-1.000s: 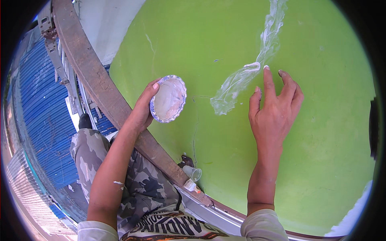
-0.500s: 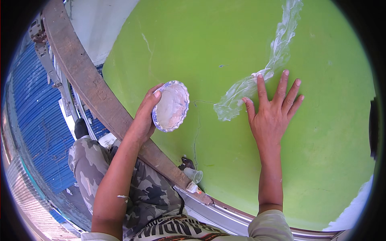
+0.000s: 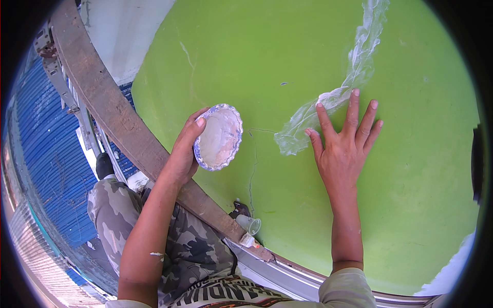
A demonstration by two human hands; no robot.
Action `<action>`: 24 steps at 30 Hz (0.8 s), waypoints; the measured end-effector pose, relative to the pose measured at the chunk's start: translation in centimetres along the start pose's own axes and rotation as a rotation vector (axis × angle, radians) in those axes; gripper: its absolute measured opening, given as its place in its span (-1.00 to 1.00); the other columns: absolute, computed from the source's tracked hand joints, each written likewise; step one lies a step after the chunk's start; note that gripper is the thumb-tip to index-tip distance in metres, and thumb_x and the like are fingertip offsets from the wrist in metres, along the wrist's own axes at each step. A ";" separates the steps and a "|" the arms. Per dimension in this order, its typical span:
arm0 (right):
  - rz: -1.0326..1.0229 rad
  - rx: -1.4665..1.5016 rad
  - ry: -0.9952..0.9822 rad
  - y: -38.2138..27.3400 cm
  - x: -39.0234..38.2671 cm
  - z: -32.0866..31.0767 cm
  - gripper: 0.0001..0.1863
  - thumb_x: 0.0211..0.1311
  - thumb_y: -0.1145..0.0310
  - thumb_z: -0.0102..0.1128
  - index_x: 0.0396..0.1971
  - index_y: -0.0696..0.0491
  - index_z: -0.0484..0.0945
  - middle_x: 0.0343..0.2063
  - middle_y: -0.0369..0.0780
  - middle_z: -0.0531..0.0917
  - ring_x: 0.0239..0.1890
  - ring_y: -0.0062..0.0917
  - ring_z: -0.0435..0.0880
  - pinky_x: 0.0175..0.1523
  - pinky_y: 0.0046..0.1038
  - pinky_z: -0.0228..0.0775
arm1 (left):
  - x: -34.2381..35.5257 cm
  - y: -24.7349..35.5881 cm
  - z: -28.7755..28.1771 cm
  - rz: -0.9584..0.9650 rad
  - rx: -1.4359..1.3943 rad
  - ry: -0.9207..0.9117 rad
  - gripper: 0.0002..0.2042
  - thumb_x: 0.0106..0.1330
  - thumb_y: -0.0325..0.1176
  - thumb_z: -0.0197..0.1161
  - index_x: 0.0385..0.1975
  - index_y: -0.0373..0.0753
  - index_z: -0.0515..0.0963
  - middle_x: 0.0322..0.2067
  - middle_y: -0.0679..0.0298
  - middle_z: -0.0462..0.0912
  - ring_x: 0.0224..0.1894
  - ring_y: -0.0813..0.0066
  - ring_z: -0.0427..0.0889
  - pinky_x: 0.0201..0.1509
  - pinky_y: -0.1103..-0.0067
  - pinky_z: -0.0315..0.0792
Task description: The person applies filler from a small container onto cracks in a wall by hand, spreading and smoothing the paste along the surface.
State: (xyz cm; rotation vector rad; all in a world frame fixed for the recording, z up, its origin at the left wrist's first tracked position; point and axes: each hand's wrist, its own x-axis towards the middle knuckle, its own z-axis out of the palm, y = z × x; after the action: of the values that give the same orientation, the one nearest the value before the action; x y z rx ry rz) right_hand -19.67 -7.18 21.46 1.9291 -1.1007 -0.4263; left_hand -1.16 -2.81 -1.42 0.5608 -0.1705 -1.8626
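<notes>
My left hand [image 3: 182, 154] grips a small bowl [image 3: 217, 136] with a blue and white wavy rim, tilted, with pale paste inside. My right hand [image 3: 343, 146] lies with spread fingers on the green painted surface [image 3: 421, 154]. Its fingertips are at the lower side of a long, translucent white smear [image 3: 365, 54] of paste, which runs from the middle of the surface to the top edge. A thin crack [image 3: 254, 172] runs down between the two hands. A small white speck of paste sticks to my left forearm.
A rough brown beam [image 3: 108, 108] curves along the left, with a clear plastic cup [image 3: 249, 224] and a paintbrush [image 3: 247, 240] at its lower end. Blue corrugated roofing [image 3: 43, 138], metal rails and my camouflage-clad leg [image 3: 110, 208] with a dark shoe are beyond it. A pale wall section [image 3: 120, 28] shows at top left.
My right hand has spread its fingers flat and moved leftward along the smear, the index finger shifting down and left. My left hand keeps the bowl, and the whole view has shifted slightly.
</notes>
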 end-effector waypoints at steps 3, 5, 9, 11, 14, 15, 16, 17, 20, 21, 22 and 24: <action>0.057 -0.019 0.000 -0.3 1.0 -0.4 -0.54 0.27 -0.15 0.15 0.14 -0.38 0.60 0.48 -0.10 0.10 0.53 0.05 -0.15 0.51 0.14 -0.32 | 0.1 0.3 0.1 -0.007 -0.001 -0.032 -0.16 0.33 0.18 0.12 0.39 -0.38 0.07 0.28 -0.13 0.29 0.32 0.08 0.38 0.36 0.29 0.34; 0.016 -0.008 -0.043 -0.8 0.6 -0.1 -0.54 0.27 -0.15 0.15 0.14 -0.39 0.60 0.48 -0.11 0.10 0.53 0.04 -0.15 0.51 0.14 -0.32 | -0.1 0.4 -0.1 -0.010 -0.002 -0.031 -0.15 0.33 0.18 0.12 0.39 -0.38 0.07 0.28 -0.13 0.29 0.33 0.07 0.37 0.36 0.29 0.34; -0.036 -0.008 -0.035 0.1 0.4 0.3 -0.51 0.28 -0.18 0.11 0.18 -0.44 0.56 0.49 -0.12 0.08 0.53 0.04 -0.16 0.51 0.14 -0.32 | 0.1 0.4 0.4 -0.003 0.008 -0.035 -0.14 0.33 0.19 0.11 0.40 -0.37 0.06 0.29 -0.13 0.28 0.33 0.07 0.37 0.36 0.29 0.34; 0.003 -0.042 -0.026 0.5 1.1 -0.3 -0.51 0.28 -0.20 0.10 0.19 -0.45 0.55 0.49 -0.13 0.07 0.53 0.03 -0.16 0.51 0.14 -0.32 | 0.0 0.3 0.4 -0.006 0.002 -0.030 -0.14 0.32 0.20 0.11 0.40 -0.37 0.06 0.29 -0.12 0.28 0.33 0.07 0.37 0.36 0.29 0.34; 0.088 -0.114 0.041 1.7 2.8 -1.6 -0.50 0.28 -0.22 0.08 0.19 -0.47 0.54 0.50 -0.13 0.06 0.53 0.03 -0.16 0.51 0.13 -0.32 | 0.1 0.3 -0.1 -0.015 -0.004 -0.020 -0.13 0.31 0.21 0.12 0.41 -0.36 0.06 0.30 -0.11 0.28 0.34 0.07 0.36 0.37 0.28 0.34; 0.123 -0.153 0.096 2.2 3.1 -2.0 -0.50 0.28 -0.23 0.07 0.19 -0.47 0.55 0.50 -0.12 0.06 0.53 0.03 -0.16 0.51 0.13 -0.31 | 0.0 0.3 -0.1 -0.021 -0.013 -0.012 -0.12 0.31 0.21 0.13 0.41 -0.36 0.06 0.31 -0.10 0.27 0.34 0.07 0.36 0.37 0.27 0.34; 0.125 -0.162 0.099 2.4 3.2 -2.3 -0.50 0.28 -0.23 0.07 0.19 -0.47 0.55 0.50 -0.12 0.06 0.53 0.03 -0.16 0.51 0.13 -0.31 | 0.0 0.4 0.1 -0.019 -0.016 -0.021 -0.12 0.31 0.21 0.13 0.41 -0.36 0.06 0.31 -0.10 0.27 0.34 0.07 0.36 0.37 0.27 0.34; 0.116 -0.179 0.086 2.6 3.3 -2.5 -0.49 0.28 -0.22 0.07 0.19 -0.46 0.55 0.49 -0.11 0.07 0.53 0.04 -0.15 0.51 0.13 -0.29 | 0.0 0.4 0.2 -0.021 -0.021 -0.026 -0.12 0.30 0.21 0.13 0.41 -0.36 0.06 0.31 -0.10 0.27 0.34 0.07 0.36 0.36 0.27 0.34; 0.062 -0.150 0.035 2.3 2.2 -2.4 -0.49 0.29 -0.22 0.07 0.20 -0.44 0.54 0.49 -0.10 0.08 0.53 0.05 -0.14 0.50 0.13 -0.25 | 0.2 0.1 -0.3 -0.007 -0.017 -0.023 -0.12 0.30 0.21 0.13 0.41 -0.35 0.06 0.31 -0.10 0.27 0.34 0.07 0.36 0.36 0.26 0.35; 0.015 -0.107 -0.014 2.3 1.9 -2.3 -0.49 0.30 -0.21 0.07 0.20 -0.43 0.54 0.49 -0.09 0.08 0.52 0.05 -0.13 0.49 0.13 -0.24 | 0.2 0.0 -0.3 -0.001 -0.014 -0.015 -0.13 0.30 0.21 0.14 0.41 -0.35 0.06 0.31 -0.10 0.27 0.34 0.07 0.36 0.35 0.26 0.36; 0.013 -0.109 -0.009 2.5 2.1 -2.4 -0.49 0.30 -0.21 0.07 0.20 -0.43 0.54 0.49 -0.09 0.08 0.52 0.05 -0.13 0.49 0.13 -0.24 | 0.3 -0.1 -0.2 0.004 -0.016 -0.016 -0.13 0.30 0.21 0.14 0.41 -0.35 0.06 0.31 -0.10 0.27 0.34 0.07 0.36 0.35 0.26 0.36; 0.084 -0.136 0.064 3.1 2.8 -2.7 -0.51 0.29 -0.20 0.10 0.16 -0.40 0.58 0.48 -0.09 0.10 0.52 0.05 -0.12 0.50 0.12 -0.23 | 0.3 0.1 0.0 -0.010 -0.020 -0.023 -0.13 0.30 0.20 0.13 0.40 -0.35 0.07 0.31 -0.10 0.27 0.35 0.07 0.35 0.36 0.26 0.34</action>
State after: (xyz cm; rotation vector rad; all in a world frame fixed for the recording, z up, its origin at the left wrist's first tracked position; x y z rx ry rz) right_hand -18.06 -8.88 25.86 1.7595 -1.0789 -0.3813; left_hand -1.17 -3.08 -1.51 0.5282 -0.1643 -1.8793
